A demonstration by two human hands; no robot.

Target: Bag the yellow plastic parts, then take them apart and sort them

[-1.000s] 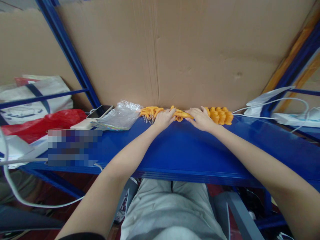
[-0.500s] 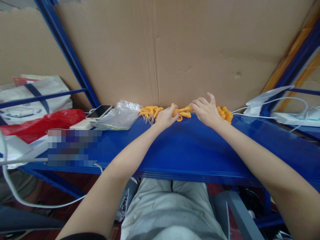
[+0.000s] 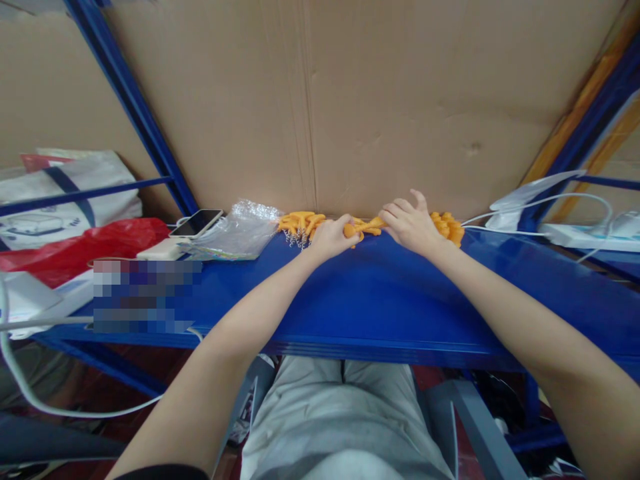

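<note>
Between my hands is an orange-yellow piece [image 3: 369, 227] with a rounded end, its exact kind unclear. My left hand [image 3: 330, 238] is closed around its left end, thumb on top. My right hand [image 3: 407, 221] pinches its right end between thumb and fingers, with one finger raised. Left of my left hand lies a pile of orange pieces [image 3: 301, 220] with small metal chains [image 3: 296, 239] hanging from them. Another cluster of rounded orange pieces [image 3: 447, 228] sits just right of my right hand, partly hidden by it.
A clear plastic bag [image 3: 240, 233] and a phone [image 3: 197, 223] lie left on the blue table [image 3: 380, 300]. Farther left are a red plastic bag [image 3: 90, 247] and a white bag [image 3: 65, 193]. Cardboard [image 3: 380, 107] stands behind. White cables [image 3: 565, 200] run at the right.
The orange piece has turned in my hands, and its rounded end now shows at my left thumb. My right hand has lowered slightly; the camera view has shifted a little.
</note>
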